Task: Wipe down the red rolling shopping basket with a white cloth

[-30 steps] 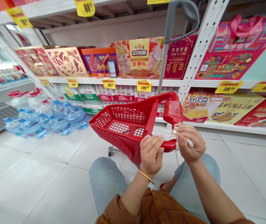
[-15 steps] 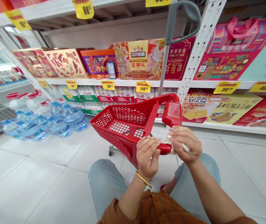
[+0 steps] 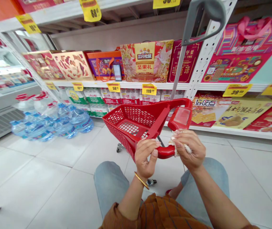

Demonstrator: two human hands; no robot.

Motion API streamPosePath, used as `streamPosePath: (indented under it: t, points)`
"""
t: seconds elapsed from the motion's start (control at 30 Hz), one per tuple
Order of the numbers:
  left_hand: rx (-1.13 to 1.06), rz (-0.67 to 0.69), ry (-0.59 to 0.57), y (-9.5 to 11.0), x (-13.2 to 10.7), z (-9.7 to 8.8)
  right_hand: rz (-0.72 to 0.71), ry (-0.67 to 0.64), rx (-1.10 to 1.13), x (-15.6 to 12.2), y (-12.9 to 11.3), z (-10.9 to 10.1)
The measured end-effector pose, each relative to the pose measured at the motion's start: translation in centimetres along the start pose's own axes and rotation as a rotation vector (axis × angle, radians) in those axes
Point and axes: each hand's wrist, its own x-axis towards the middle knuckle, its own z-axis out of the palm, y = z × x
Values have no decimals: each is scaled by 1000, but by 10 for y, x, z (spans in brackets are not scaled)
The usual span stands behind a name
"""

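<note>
A small red plastic shopping trolley with a mesh basket [image 3: 131,124] stands tilted in front of me. My left hand [image 3: 146,157] is curled around the left end of its red handle bar [image 3: 166,152], with a gold bangle on the wrist. My right hand [image 3: 188,148] pinches a crumpled white tissue [image 3: 177,147] against the bar's right end. A grey pole with a curved grip [image 3: 205,12] rises from the trolley. The trolley's lower frame is mostly hidden behind my hands and knees.
Shelves of red gift boxes [image 3: 146,60] and bottled water packs [image 3: 117,97] stand ahead. Large blue-capped water jugs [image 3: 52,125] lie on the white tile floor [image 3: 43,187] at left, beside a refrigerated case [image 3: 2,79]. My denim-covered knees [image 3: 111,181] are below.
My left hand has slid left along the red bar, showing more of it between my hands. The trolley has shifted slightly right in view, and a small caster now shows below my left wrist.
</note>
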Motion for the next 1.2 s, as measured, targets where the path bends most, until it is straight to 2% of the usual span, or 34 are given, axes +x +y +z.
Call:
streamPosePath:
  t: [0.23, 0.3, 0.37, 0.43, 0.53, 0.7, 0.8, 0.93, 1.03, 1.1, 1.2]
  points:
    - [-30, -41, 1, -7, -1, -8, 31, -37, 45, 3, -9, 0]
    - [-44, -53, 9, -8, -1, -9, 51, 15, 14, 6, -9, 0]
    - [-60, -60, 14, -9, -1, -10, 4, 104, -69, 9, -10, 0]
    - [-74, -62, 15, -9, 0, -10, -106, 133, -155, 11, -13, 1]
    - [-74, -60, 14, -9, 1, -10, -211, 2, -177, 11, -17, 0]
    - [-18, -65, 15, -7, 3, -12, -220, -237, 12, 4, -26, -13]
    - [95, -67, 41, 4, 2, -13, -204, -311, 46, 1, -32, -20]
    - [291, 40, 6, 27, -4, -5, -190, -314, 31, -1, -37, -19]
    - [315, 54, -37, 37, -10, 5, -239, -290, -2, -2, -36, -14]
    - [299, 61, -19, 36, -12, 9, -279, -272, -26, -3, -32, -11]
    - [304, 157, 6, 27, -12, 10, -344, -197, -63, -4, -25, -6]
